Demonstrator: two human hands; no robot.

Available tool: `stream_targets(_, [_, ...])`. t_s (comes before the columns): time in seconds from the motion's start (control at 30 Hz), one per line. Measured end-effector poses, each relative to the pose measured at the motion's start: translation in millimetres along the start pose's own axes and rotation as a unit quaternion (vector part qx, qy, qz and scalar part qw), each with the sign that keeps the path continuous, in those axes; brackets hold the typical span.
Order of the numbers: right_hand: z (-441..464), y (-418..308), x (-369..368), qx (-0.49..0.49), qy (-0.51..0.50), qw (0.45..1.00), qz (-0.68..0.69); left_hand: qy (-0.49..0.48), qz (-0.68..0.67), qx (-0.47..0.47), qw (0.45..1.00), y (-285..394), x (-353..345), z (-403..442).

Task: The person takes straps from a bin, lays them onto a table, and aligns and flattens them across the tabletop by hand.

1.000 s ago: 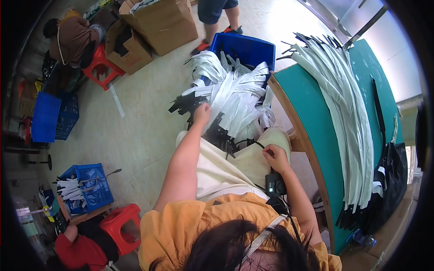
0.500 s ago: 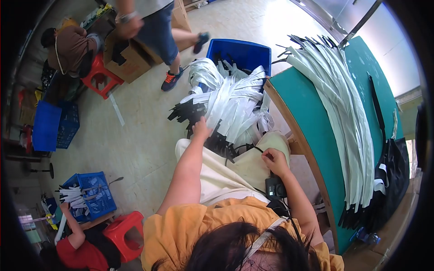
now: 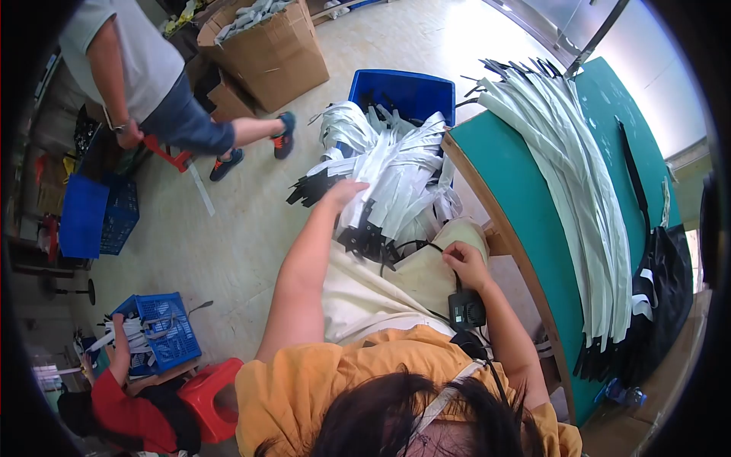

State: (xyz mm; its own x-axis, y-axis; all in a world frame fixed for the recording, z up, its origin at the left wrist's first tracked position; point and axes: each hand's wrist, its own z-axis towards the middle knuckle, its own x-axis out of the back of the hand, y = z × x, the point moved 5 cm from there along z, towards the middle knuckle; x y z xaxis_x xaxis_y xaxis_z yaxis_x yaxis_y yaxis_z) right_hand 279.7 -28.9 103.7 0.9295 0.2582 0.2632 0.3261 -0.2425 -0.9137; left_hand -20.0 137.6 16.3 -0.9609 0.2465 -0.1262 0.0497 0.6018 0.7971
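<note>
A heap of long white strips (image 3: pixel 407 171) with black ends spills over the near rim of a blue bin (image 3: pixel 403 78) and down to my lap. My left hand (image 3: pixel 344 193) is at the near left of the heap, its fingertips closed on one bright white strip; the fingers are slightly blurred. Black strip ends (image 3: pixel 311 188) fan out just beyond that hand. Over my right thigh, my right hand (image 3: pixel 466 264) is closed, thumb against fingers, on a thin black cord (image 3: pixel 428 244). Below its wrist lies a black box-like device (image 3: pixel 466 309).
On my right, a green-topped table (image 3: pixel 495 160) bears a bundle of white strips (image 3: pixel 567 183). A person in blue shorts (image 3: pixel 190 118) walks at upper left, near a cardboard box (image 3: pixel 278 65). Another person in red (image 3: pixel 133 411) reaches into a blue crate (image 3: pixel 173 327) at lower left.
My left hand has moved slightly up and right, from the black ends onto a white strip. My right hand has barely moved. The walking person has gone left, uncovering the cardboard box.
</note>
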Motion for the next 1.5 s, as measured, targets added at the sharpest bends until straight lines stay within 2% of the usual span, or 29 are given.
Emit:
stream_targets(0.03, [5, 1, 2, 0.019, 0.000, 0.999, 0.032, -0.026, -0.033, -0.004, 0.999, 4, -16, -9])
stream_targets(0.07, [10, 0, 4, 0.036, 0.001, 0.997, 0.065, -0.034, -0.069, 0.030, 0.997, 20, -43, -40])
stream_targets(0.1, [13, -18, 5, 0.033, -0.014, 0.991, 0.129, -0.090, -0.140, 0.014, 0.986, 25, -66, -60])
stream_targets(0.13, [11, -43, 2, 0.025, -0.027, 0.980, 0.194, -0.098, -0.149, 0.010, 0.984, 25, -87, -79])
stream_targets(0.23, [2, -82, -14, -0.141, -0.047, 0.963, 0.227, -0.119, -0.152, 0.015, 0.981, 29, -138, -115])
stream_targets(0.3, [4, -66, -33, -0.153, -0.050, 0.967, 0.198, -0.125, -0.135, 0.017, 0.983, 27, -159, -129])
stream_targets(0.33, [5, -61, -36, -0.153, -0.053, 0.970, 0.182, -0.114, -0.142, 0.010, 0.983, 23, -163, -126])
stream_targets(0.43, [-11, -57, -35, -0.161, -0.044, 0.949, 0.266, -0.081, -0.166, -0.012, 0.983, 22, -167, -128])
stream_targets(0.53, [-13, -46, -36, -0.117, -0.023, 0.964, 0.237, -0.046, -0.179, -0.042, 0.982, 23, -174, -130])
stream_targets(0.7, [-27, -40, -34, -0.123, -0.067, 0.968, 0.208, -0.002, -0.160, -0.093, 0.983, 12, -170, -110])
stream_targets(0.8, [-33, -37, -31, -0.133, -0.080, 0.960, 0.234, -0.051, -0.155, -0.087, 0.983, 8, -175, -110])
stream_targets(1.03, [-48, -35, -36, -0.219, -0.058, 0.912, 0.343, -0.041, -0.149, -0.082, 0.985, 9, -170, -120])
stream_targets(1.13, [-65, -44, -45, -0.211, -0.170, 0.924, 0.271, -0.001, -0.154, -0.093, 0.984, 7, -158, -114])
stream_targets(1.23, [-70, -40, -55, -0.150, -0.197, 0.947, 0.207, 0.027, -0.162, -0.088, 0.983, -2, -153, -110])
stream_targets(1.27, [-68, -41, -50, -0.137, -0.161, 0.968, 0.135, 0.035, -0.154, -0.076, 0.985, -12, -152, -106])
stream_targets(1.37, [-61, -40, -48, -0.107, -0.083, 0.990, 0.041, 0.042, -0.110, -0.036, 0.992, -37, -156, -107])
stream_targets(1.43, [-59, -41, -51, -0.105, -0.070, 0.988, 0.087, 0.014, -0.074, -0.034, 0.997, -43, -166, -123])
stream_targets(1.5, [-58, -39, -54, -0.124, -0.077, 0.982, 0.120, 0.033, -0.103, -0.026, 0.994, -52, -167, -126])
